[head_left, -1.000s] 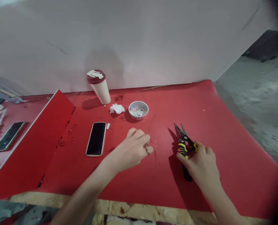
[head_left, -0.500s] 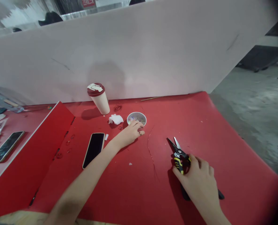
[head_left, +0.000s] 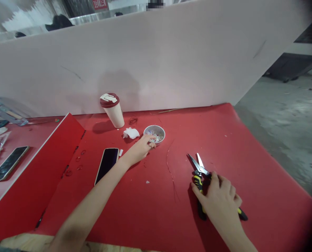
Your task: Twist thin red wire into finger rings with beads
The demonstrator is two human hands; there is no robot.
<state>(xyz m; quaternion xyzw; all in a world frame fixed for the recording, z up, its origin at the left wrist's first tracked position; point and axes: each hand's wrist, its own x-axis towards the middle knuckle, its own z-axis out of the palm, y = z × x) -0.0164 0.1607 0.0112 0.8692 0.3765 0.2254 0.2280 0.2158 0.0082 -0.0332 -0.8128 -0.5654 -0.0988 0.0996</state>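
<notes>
My left hand [head_left: 141,148] reaches to the near left rim of a small metal bowl [head_left: 162,135] with small, light-coloured bits in it, perhaps beads. Its fingers are bent and close together over the rim; anything between them is too small to make out. My right hand [head_left: 219,196] is wrapped around the black-and-yellow handles of a pair of shears [head_left: 198,180]. The blades stand apart, pointing away from me. Between my hands, a thin reddish wire [head_left: 169,169] lies loosely curved on the red tabletop [head_left: 150,217].
Left of the bowl are a crumpled tissue [head_left: 131,133], a lidded cup [head_left: 114,115] and a phone [head_left: 107,162]. A raised red panel [head_left: 40,175] separates another phone [head_left: 8,163] at far left. Behind stands a white partition [head_left: 171,63]. Small wire rings [head_left: 69,173] lie near the panel.
My left hand has drawn back slightly left from the bowl, showing more of its contents. My right hand and the shears have shifted and turned a little.
</notes>
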